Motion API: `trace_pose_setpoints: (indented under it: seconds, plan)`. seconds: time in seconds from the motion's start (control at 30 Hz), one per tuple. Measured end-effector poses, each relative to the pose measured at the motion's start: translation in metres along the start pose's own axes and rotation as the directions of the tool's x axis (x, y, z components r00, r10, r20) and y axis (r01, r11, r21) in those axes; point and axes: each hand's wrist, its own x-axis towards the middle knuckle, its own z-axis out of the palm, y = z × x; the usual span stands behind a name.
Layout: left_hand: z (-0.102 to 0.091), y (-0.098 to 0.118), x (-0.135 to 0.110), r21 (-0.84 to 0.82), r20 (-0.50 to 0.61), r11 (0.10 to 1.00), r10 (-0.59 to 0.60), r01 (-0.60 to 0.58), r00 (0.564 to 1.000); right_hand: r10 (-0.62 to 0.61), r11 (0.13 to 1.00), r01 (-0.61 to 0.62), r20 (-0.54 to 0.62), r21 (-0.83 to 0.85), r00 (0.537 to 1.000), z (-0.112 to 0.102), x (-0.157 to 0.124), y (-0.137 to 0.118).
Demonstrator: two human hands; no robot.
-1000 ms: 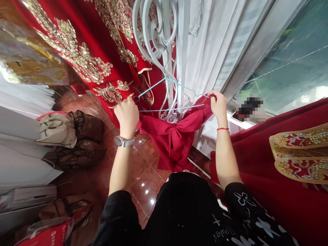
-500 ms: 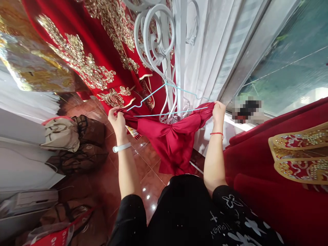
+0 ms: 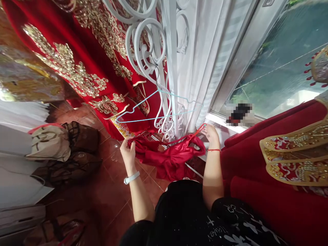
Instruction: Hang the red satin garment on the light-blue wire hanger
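Note:
A dark red satin dress [image 3: 169, 160] is stretched between my two hands, bunched and drooping in the middle. My left hand [image 3: 128, 150] pinches its left top edge. My right hand [image 3: 210, 132] is closed at the other end, on a thin bright red strap [image 3: 197, 131] of the dress. A light blue wire hanger [image 3: 143, 120] hangs by its hook from the white scrolled metal rack [image 3: 171, 68], just above the dress and apart from it. The lower part of the dress is partly hidden by its own folds.
Red garments with gold sequins [image 3: 77, 65] hang at the left. Brown bags [image 3: 79, 136] and a beige bag [image 3: 51, 140] sit on the red tiled floor [image 3: 110, 198]. White curtains [image 3: 205, 44] and a window [image 3: 287, 68] stand at right, beside more red embroidered clothing [image 3: 289, 153].
The dress has come off the hanger and moved down toward me with both hands. The hanger now hangs bare on the rack. The view has shifted slightly.

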Motion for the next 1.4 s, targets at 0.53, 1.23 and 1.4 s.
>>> trace_pose_setpoints:
  seconds: [0.53, 1.23, 1.4]
  plan:
    - [-0.002, -0.028, -0.004, 0.034, -0.018, 0.992, -0.120, 0.121, 0.993, -0.210, 0.891, 0.201, -0.023, 0.408, 0.977, -0.012, -0.014, -0.028]
    - [-0.016, -0.009, -0.032, -0.446, 0.277, 0.772, -0.364, 0.454, 0.889, -0.368, 0.903, 0.431, 0.522, 0.001, 0.769, 0.011, -0.075, -0.101]
    - [-0.032, 0.007, -0.044, -0.440, 0.332, 0.768, -0.343, 0.466, 0.879, -0.396, 0.867, 0.499, 0.608, 0.001, 0.688, 0.000, -0.095, -0.096]
